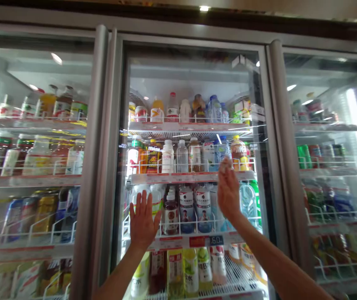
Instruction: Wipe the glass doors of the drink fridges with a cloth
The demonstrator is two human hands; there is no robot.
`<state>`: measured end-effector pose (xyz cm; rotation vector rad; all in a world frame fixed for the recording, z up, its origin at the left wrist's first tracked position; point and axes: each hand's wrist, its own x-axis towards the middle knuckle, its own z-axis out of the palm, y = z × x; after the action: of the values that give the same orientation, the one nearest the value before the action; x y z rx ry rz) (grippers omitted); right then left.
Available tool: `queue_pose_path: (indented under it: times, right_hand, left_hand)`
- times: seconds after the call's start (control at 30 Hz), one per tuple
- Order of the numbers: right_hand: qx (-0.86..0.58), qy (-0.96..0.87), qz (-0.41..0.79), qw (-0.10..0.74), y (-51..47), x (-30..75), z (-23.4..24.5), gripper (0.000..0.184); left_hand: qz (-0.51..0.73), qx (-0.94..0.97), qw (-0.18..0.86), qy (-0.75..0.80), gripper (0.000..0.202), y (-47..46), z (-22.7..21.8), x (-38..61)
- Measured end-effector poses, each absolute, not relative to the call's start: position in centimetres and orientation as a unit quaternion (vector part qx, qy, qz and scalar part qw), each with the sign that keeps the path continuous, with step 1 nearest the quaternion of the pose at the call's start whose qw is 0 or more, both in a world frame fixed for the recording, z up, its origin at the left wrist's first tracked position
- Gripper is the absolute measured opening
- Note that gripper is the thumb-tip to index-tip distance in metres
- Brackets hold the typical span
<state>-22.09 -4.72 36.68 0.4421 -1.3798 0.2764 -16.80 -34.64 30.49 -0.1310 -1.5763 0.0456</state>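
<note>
I face a glass-fronted drinks cooler (193,46). My left hand (143,221) is open, fingers spread and palm forward, held flat in front of the third shelf's bottles (187,208), at or near the glass. My right hand (228,191) is raised higher, with its fingers stretched up to the rail of the second shelf (178,177). Its blurred tips are at a clear bottle (223,150). I cannot tell whether they touch it. Neither hand visibly holds anything.
More cooler sections stand to the left (34,166) and right (331,175), both with closed glass doors and full shelves. Grey door frames (100,146) separate the sections. Green and yellow bottles (190,271) fill the bottom shelf between my forearms.
</note>
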Motion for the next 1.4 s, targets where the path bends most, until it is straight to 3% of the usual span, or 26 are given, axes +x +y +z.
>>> queue_pose_path:
  times: [0.13,0.3,0.37,0.47,0.53,0.67,0.77,0.9,0.97,1.1,1.17,1.33,1.4]
  right_hand:
    - [0.302,-0.662,0.019,0.685,-4.7,-21.9,35.1,0.057]
    - [0.094,-0.605,0.18,0.77,-2.5,-23.0,38.7,0.053]
    - [0.14,-0.627,0.166,0.749,-4.5,-22.2,38.9,0.055]
    - [0.308,-0.664,0.03,0.681,-7.5,-20.9,37.4,0.059]
    - [0.346,-0.659,-0.021,0.668,-7.1,-21.0,37.1,0.059]
    - [0.165,-0.603,0.128,0.77,-4.1,-23.0,40.2,0.051]
    - [0.123,-0.582,0.203,0.777,-5.9,-23.2,41.6,0.051]
    - [0.336,-0.643,0.02,0.688,-9.2,-21.4,39.5,0.054]
    - [0.355,-0.648,-0.024,0.673,-7.9,-21.4,39.3,0.053]
    - [0.149,-0.598,0.15,0.773,-4.1,-23.1,42.7,0.047]
    - [0.107,-0.581,0.196,0.782,-4.6,-23.2,43.8,0.047]
    - [0.342,-0.643,-0.037,0.684,-7.7,-21.6,41.2,0.048]
    - [0.332,-0.644,-0.045,0.688,-6.0,-21.7,40.9,0.048]
  left_hand:
    - [0.014,-0.063,0.703,-0.708,0.066,-34.6,30.5,-16.7]
    - [0.03,-0.059,0.704,-0.707,0.066,-34.5,30.5,-16.7]
    - [0.028,-0.061,0.706,-0.705,0.066,-34.6,30.5,-16.7]
    - [0.021,-0.062,0.707,-0.704,0.065,-34.6,30.5,-16.7]
    - [0.022,-0.062,0.707,-0.704,0.066,-34.6,30.5,-16.7]
    - [0.042,-0.059,0.714,-0.696,0.066,-34.5,30.6,-16.6]
    - [0.052,-0.053,0.717,-0.693,0.065,-34.4,30.7,-16.6]
    - [0.054,-0.054,0.716,-0.694,0.064,-34.5,30.7,-16.5]
    - [0.055,-0.055,0.715,-0.694,0.065,-34.6,30.6,-16.5]
    - [0.056,-0.054,0.716,-0.694,0.065,-34.6,30.6,-16.6]
    - [0.057,-0.055,0.717,-0.693,0.065,-34.6,30.6,-16.7]
    - [0.049,-0.063,0.717,-0.693,0.065,-34.7,30.6,-16.7]
    - [0.045,-0.064,0.716,-0.694,0.065,-34.7,30.6,-16.7]
